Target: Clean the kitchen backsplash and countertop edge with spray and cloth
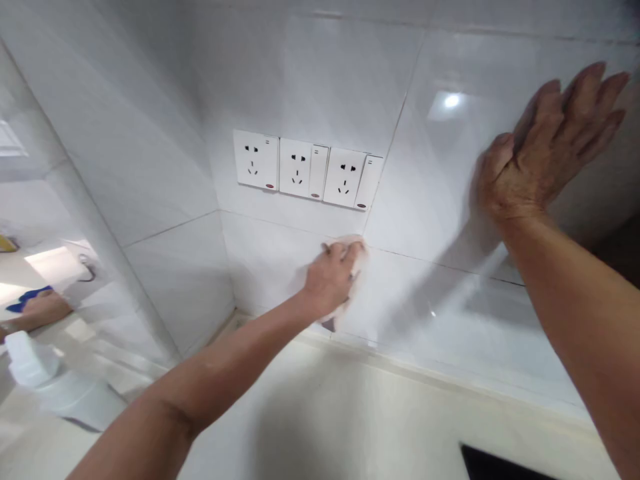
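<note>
White glossy tile (280, 73) fills most of the head view, and both your hands are against it. Your left hand (330, 280) is closed over a pale cloth (343, 310), pressing it to the wall just below three white socket plates (303, 168) and above the counter (410, 413); motion blurs the cloth, so its full outline can't be made out. Your right hand (555, 137) is spread wide with nothing visible in it, laid on the wall well to the right of the sockets, perhaps to brace you.

By the look of it, you are partway through wiping this wall, working the low strip under the sockets. You can't tell from here which patches are finished: no clear dirt, foam or streaks show around the cloth. What is left is probably the rest of that strip, towards the side wall (155, 173) and along the counter's back edge.

At your lower left is a white spray bottle (75, 393). Beyond the side wall, another person's hand (49, 308) is on a blue cloth (27, 299). Only a corner of a dark panel (500, 463) shows at the bottom.
</note>
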`<move>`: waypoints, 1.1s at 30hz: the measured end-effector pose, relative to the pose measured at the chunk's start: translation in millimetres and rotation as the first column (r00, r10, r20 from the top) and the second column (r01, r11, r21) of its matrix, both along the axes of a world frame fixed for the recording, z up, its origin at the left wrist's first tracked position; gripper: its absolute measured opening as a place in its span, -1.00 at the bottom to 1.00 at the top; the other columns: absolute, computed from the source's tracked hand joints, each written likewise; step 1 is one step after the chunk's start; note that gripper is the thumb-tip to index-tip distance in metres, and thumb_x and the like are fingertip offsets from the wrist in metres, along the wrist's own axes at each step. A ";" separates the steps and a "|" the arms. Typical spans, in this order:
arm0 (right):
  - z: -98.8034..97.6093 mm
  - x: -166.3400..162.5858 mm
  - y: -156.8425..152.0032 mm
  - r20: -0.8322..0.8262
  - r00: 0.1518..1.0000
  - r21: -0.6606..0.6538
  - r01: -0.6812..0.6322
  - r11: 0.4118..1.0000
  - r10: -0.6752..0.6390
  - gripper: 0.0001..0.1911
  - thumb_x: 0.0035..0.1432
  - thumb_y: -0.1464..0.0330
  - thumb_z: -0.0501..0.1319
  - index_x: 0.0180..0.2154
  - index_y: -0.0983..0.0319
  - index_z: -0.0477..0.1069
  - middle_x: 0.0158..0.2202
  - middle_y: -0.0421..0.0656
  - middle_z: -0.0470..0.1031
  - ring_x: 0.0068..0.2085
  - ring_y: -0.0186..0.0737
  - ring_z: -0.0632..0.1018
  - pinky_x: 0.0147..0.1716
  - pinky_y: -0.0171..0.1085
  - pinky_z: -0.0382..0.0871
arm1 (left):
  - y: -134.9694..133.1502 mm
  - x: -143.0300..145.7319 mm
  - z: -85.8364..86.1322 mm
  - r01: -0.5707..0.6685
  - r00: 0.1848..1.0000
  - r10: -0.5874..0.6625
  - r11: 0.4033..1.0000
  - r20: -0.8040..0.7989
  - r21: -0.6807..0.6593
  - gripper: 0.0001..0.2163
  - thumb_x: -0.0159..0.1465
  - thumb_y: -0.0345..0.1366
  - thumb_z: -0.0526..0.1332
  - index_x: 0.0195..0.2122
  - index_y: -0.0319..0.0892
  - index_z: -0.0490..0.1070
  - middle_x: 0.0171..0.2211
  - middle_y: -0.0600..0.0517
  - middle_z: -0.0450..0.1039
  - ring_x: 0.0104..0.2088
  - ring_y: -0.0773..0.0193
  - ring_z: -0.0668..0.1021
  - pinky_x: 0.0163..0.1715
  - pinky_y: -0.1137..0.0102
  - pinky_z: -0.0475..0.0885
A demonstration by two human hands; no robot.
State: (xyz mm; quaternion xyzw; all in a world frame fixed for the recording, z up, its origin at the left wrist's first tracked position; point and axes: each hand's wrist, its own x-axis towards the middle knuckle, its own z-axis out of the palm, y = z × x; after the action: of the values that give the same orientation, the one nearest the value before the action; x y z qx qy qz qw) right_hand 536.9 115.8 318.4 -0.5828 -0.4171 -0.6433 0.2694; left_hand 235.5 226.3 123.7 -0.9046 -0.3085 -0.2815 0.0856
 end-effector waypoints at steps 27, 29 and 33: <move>-24.0 -79.6 -16.4 -0.440 0.897 -0.120 -0.115 0.986 0.051 -0.23 0.43 0.02 -0.08 0.47 0.34 0.01 0.53 0.12 -0.20 0.53 0.21 -0.21 0.41 0.30 -0.28 | -10.5 -40.2 -30.7 0.197 0.970 -0.112 0.881 0.216 -0.430 -0.28 0.26 -0.35 0.18 0.45 0.09 0.05 0.18 -0.05 0.32 -0.03 0.14 0.56 -0.04 0.28 0.51; -65.0 -117.0 -28.8 -0.614 0.758 -0.148 -0.385 0.911 0.221 -0.20 0.37 -0.11 -0.01 0.43 0.22 0.07 0.51 0.10 -0.07 0.51 0.21 -0.06 0.38 0.36 -0.11 | -15.3 -48.2 -17.5 0.271 0.940 -0.123 0.835 0.318 -0.478 -0.27 0.26 -0.32 0.18 0.47 0.08 0.03 0.17 -0.05 0.32 -0.07 0.16 0.55 -0.03 0.28 0.50; -174.5 -200.4 -50.6 -0.905 0.176 0.118 -0.769 0.628 0.386 -0.01 0.16 -0.21 0.26 0.41 0.16 0.05 0.41 0.13 0.16 0.41 0.15 0.25 0.38 0.21 0.14 | -37.0 -55.3 15.3 0.484 0.819 -0.220 0.761 0.530 -0.432 -0.25 0.21 -0.33 0.20 0.44 0.12 0.07 0.13 -0.01 0.35 0.00 0.15 0.52 0.07 0.26 0.46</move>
State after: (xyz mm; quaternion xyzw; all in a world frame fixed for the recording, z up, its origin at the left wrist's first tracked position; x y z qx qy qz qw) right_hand 336.6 65.2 143.9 -0.6506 -0.5194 0.0021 0.5541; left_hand 180.2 189.3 139.1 -0.8423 -0.2057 -0.3925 -0.3067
